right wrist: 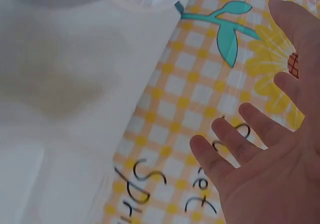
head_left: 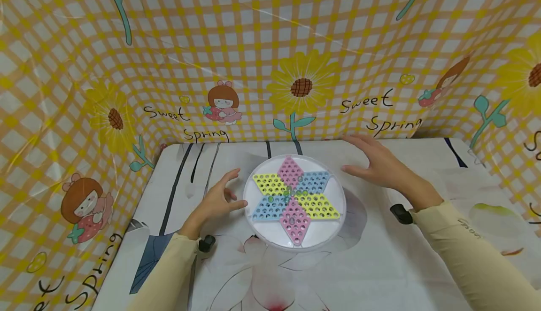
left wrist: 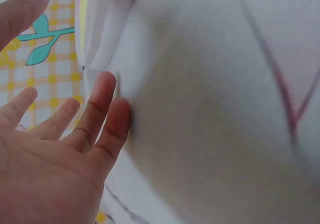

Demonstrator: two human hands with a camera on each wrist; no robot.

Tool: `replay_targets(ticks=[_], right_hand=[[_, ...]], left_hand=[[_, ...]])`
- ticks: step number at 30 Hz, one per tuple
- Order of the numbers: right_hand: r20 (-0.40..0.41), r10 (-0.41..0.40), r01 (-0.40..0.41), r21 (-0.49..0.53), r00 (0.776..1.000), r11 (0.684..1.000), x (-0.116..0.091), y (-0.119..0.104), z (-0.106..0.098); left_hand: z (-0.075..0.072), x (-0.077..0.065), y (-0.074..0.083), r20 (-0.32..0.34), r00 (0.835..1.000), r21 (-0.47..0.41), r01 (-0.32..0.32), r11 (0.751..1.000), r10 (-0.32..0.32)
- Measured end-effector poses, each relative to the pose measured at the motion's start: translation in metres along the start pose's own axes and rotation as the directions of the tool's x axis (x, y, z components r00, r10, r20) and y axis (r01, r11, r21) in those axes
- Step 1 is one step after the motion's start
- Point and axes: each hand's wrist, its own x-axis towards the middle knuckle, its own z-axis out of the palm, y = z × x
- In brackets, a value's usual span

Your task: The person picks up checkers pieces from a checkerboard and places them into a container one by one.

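A round white Chinese checkers board (head_left: 262, 236) lies on the table, its star of pink, yellow and blue sections full of small holes. Several green and clear marbles (head_left: 299, 192) sit mostly around the star's middle; a clear one (head_left: 292, 221) rests in the near pink point. At the board's left rim is my left hand (head_left: 216, 201), fingers spread and holding nothing, thumb tip close to the edge. My right hand (head_left: 379, 166) hovers off the right side of the board with its fingers apart. Both palms also show bare in the wrist views.
A white cloth with floral print (head_left: 270, 278) covers the table. Behind and on both sides rises a yellow checked sheet (head_left: 253, 34) with sunflowers and lettering, meeting the table's back edge just beyond the board. Dark bands (head_left: 400, 213) sit at my wrists.
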Motion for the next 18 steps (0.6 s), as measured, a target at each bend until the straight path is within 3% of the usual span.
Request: replay_targets(ticks=[5,11,18], right_hand=[[0.003,-0.013,0.013,0.073,1.000,0.997,0.017,-0.005,0.017],[0.043,-0.005,-0.001,0.136,0.999,0.991,0.031,-0.011,0.045],[0.093,-0.005,-0.014,0.210,0.996,0.978,0.045,-0.016,0.075]], left_hand=[[0.008,-0.001,-0.007,0.003,0.999,-0.008,0.035,0.999,-0.035],[0.015,-0.001,-0.011,0.047,0.997,0.089,0.062,0.994,-0.066],[0.015,-0.002,-0.007,0.066,0.996,0.136,0.056,0.989,-0.065]])
